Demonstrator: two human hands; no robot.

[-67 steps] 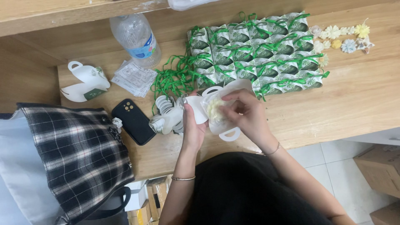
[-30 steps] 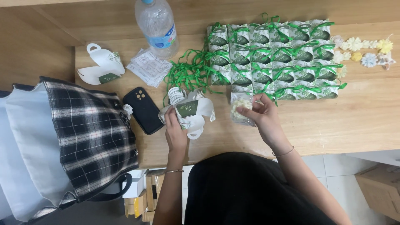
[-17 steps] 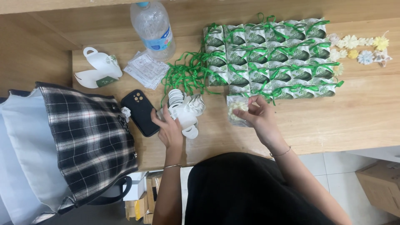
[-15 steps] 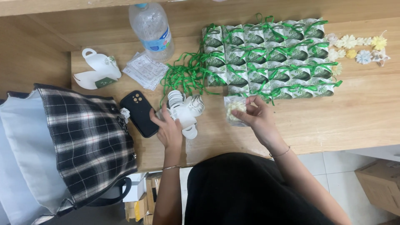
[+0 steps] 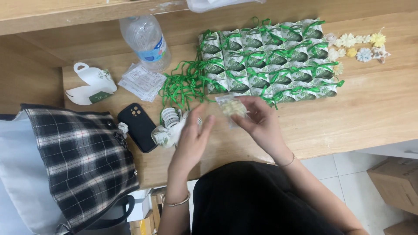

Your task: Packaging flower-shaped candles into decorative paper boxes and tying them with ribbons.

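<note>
Spanning the wooden desk point(image 5: 370, 109), ribboned boxes point(image 5: 270, 56) crowd the workspace. Right hand point(image 5: 261, 124) pinches a clear flower packet point(image 5: 233, 108) above the desk; left hand point(image 5: 193, 139), fingers spread, empty, blurred. Risk: a loose pinch may drop the packet.

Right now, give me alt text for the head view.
The right hand holds a small clear bag of pale filling over a wooden table; the left hand hovers open beside folded white boxes, below rows of green-ribboned boxes.
</note>
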